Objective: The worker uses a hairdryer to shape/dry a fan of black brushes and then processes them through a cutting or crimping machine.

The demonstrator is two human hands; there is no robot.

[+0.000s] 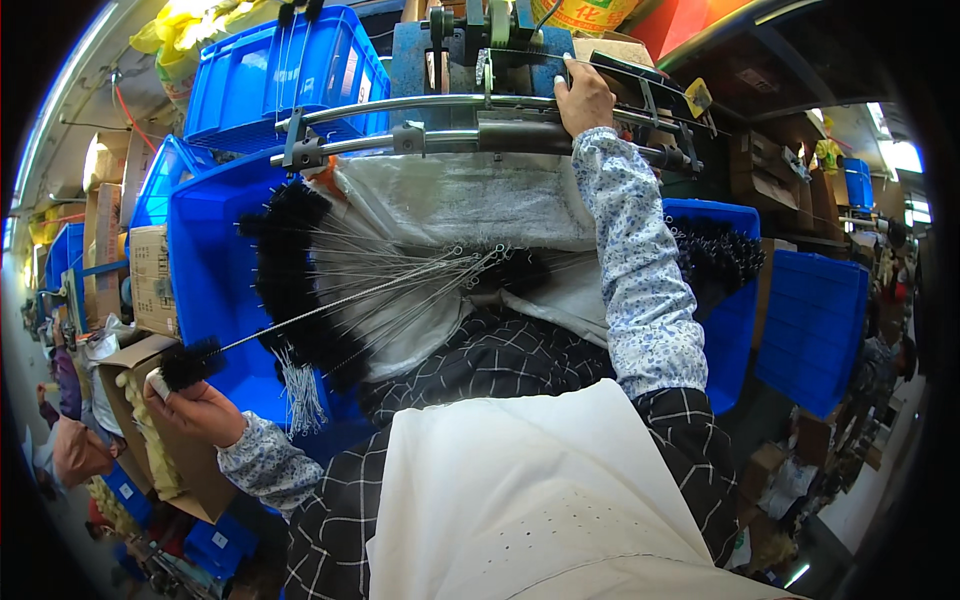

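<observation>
At the far left, my left hand is closed on the black-bristled end of a twisted-wire brush. A small white piece shows at its fingertips; I cannot tell what it is. The brush's wire stem slants up to the right over my lap, among the looped ends of other brushes. Up at the machine, my right hand has its fingers curled at the right part of the metal rails; what they hold is hidden. Many black brushes lie fanned on grey sheeting across my lap.
Blue bins flank me: a large bin on the left, another on the right with more black brushes. A blue crate stands beyond the rails. An open cardboard box sits below my left hand. Other people are at far left.
</observation>
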